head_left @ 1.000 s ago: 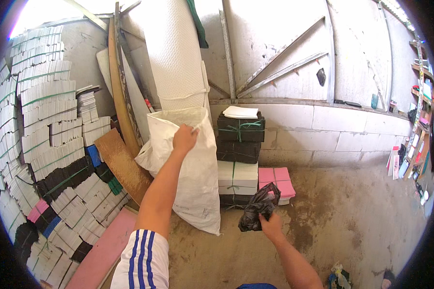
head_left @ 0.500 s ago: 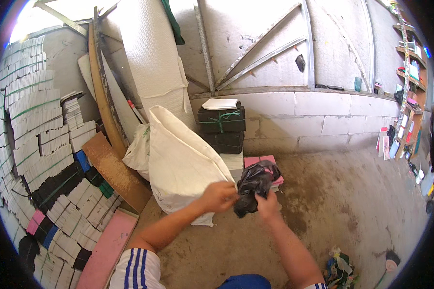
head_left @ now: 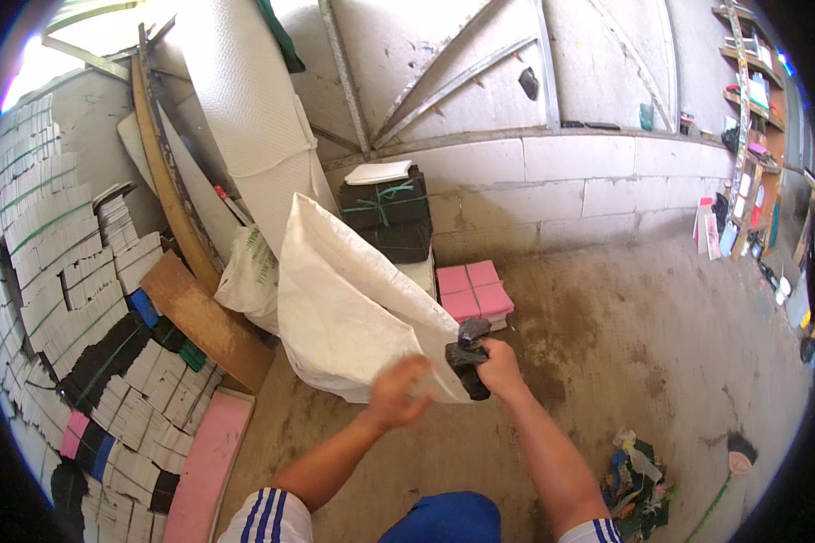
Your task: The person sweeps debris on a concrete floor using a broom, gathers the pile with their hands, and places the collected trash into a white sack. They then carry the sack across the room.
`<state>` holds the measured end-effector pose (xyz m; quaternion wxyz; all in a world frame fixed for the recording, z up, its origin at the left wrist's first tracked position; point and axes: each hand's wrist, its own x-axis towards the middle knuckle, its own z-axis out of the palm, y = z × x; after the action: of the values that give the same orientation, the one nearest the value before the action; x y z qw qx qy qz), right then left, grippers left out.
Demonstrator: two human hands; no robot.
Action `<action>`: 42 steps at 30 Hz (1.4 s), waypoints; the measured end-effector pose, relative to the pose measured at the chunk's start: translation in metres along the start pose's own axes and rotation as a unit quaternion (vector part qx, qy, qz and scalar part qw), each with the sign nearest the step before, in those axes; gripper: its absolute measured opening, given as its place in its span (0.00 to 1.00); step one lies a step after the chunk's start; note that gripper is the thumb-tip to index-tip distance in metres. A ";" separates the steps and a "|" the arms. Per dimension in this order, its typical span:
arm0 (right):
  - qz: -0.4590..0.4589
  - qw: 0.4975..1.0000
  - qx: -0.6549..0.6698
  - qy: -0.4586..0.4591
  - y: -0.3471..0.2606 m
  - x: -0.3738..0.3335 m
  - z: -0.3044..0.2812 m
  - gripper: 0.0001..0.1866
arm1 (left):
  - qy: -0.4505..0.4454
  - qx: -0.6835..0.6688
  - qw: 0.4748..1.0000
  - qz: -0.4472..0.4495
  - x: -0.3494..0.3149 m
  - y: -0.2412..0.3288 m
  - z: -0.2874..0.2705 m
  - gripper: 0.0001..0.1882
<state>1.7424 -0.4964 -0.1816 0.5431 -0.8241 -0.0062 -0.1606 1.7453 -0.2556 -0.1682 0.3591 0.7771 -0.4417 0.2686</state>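
A large white woven sack (head_left: 335,317) stands in front of me, its mouth gaping toward the right. My right hand (head_left: 500,369) is closed on a crumpled black plastic bag (head_left: 466,362) at the right end of the sack's rim. Whether that hand also grips the rim is hidden. My left hand (head_left: 402,391) is in front of the sack's near side, blurred by motion, its fingers apart and nothing visible in them. Behind the sack leans a smaller white sack (head_left: 252,276).
Tied stacks of white sheets (head_left: 72,244) fill the left side, beside a brown board (head_left: 204,312) and a pink board (head_left: 210,466). Black bundles (head_left: 385,217) and a pink stack (head_left: 474,290) stand beyond the sack. A scrap pile (head_left: 638,480) lies at right.
My left hand has come off the black bag and moved left and down. My right hand has brought the bag lower, against the sack's rim. The sack's mouth looks wider.
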 end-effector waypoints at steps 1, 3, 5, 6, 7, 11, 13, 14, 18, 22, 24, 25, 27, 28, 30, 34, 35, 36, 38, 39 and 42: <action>0.003 1.000 0.004 0.028 0.011 -0.007 -0.007 0.13 | 0.106 0.062 0.989 -0.082 -0.003 -0.002 -0.008 0.27; 0.009 0.997 0.011 0.081 0.039 -0.020 -0.019 0.12 | 0.319 0.151 0.896 -0.269 -0.020 -0.039 -0.015 0.37; 0.026 0.991 0.041 0.124 0.070 -0.031 -0.027 0.12 | 0.448 0.027 0.771 -0.451 -0.038 -0.070 -0.032 0.39; 0.030 0.990 0.078 0.116 0.064 -0.039 -0.031 0.12 | 0.472 -0.090 0.709 -0.515 -0.055 -0.083 -0.046 0.39; 0.034 0.988 0.101 0.115 0.067 -0.047 -0.040 0.12 | 0.459 -0.161 0.673 -0.557 -0.059 -0.083 -0.039 0.37; 0.050 0.993 0.007 0.109 0.100 -0.075 -0.064 0.11 | 0.325 -0.225 0.679 -0.619 -0.069 -0.079 -0.012 0.27; 0.086 0.994 0.033 0.060 0.069 -0.085 -0.063 0.15 | 0.273 -0.162 0.769 -0.555 -0.107 -0.133 -0.032 0.23; 0.106 0.993 0.033 0.044 0.061 -0.092 -0.070 0.17 | 0.313 -0.161 0.779 -0.519 -0.100 -0.127 -0.025 0.21; 0.023 0.991 0.030 0.128 0.085 -0.116 -0.087 0.18 | 0.330 -0.118 0.824 -0.446 -0.045 -0.103 -0.017 0.18; 0.039 0.986 0.019 0.161 0.080 -0.123 -0.104 0.18 | 0.263 -0.029 0.844 -0.467 -0.011 -0.097 -0.017 0.19; 0.064 0.984 0.005 0.169 0.078 -0.132 -0.109 0.18 | 0.252 -0.047 0.841 -0.476 -0.005 -0.120 -0.014 0.19; 0.083 0.982 0.000 0.170 0.079 -0.134 -0.109 0.17 | 0.252 -0.077 0.837 -0.480 0.001 -0.131 -0.015 0.19; 0.111 0.980 0.004 0.163 0.093 -0.139 -0.115 0.17 | 0.223 -0.128 0.824 -0.506 0.009 -0.134 0.004 0.19; 0.119 0.980 0.014 0.157 0.104 -0.140 -0.122 0.16 | 0.193 -0.149 0.815 -0.526 0.020 -0.117 0.015 0.19; 0.147 0.978 -0.001 0.146 0.113 -0.146 -0.131 0.17 | 0.125 -0.173 0.800 -0.560 0.027 -0.112 0.036 0.19; 0.254 0.957 -0.066 0.127 0.135 -0.152 -0.140 0.17 | -0.032 -0.036 0.877 -0.478 0.018 -0.126 0.091 0.18; 0.275 0.952 -0.085 0.108 0.143 -0.154 -0.144 0.17 | -0.037 -0.030 0.876 -0.480 0.015 -0.130 0.107 0.18; 0.300 0.943 -0.107 0.093 0.153 -0.161 -0.152 0.17 | -0.047 -0.030 0.876 -0.480 0.014 -0.125 0.132 0.18; 0.319 0.935 -0.121 0.101 0.178 -0.175 -0.154 0.17 | -0.026 -0.041 0.898 -0.437 0.009 -0.105 0.171 0.18; 0.330 0.930 -0.126 0.100 0.193 -0.182 -0.147 0.17 | 0.004 -0.009 0.912 -0.409 -0.002 -0.113 0.180 0.17; 0.377 0.917 -0.129 0.024 0.232 -0.209 -0.124 0.17 | 0.002 -0.072 0.902 -0.425 -0.031 -0.140 0.182 0.17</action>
<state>1.5552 -0.6684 -0.4009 0.4523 -0.8242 0.3387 0.0375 1.8722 -0.3356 -0.3443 0.4949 0.8625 -0.0868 0.0597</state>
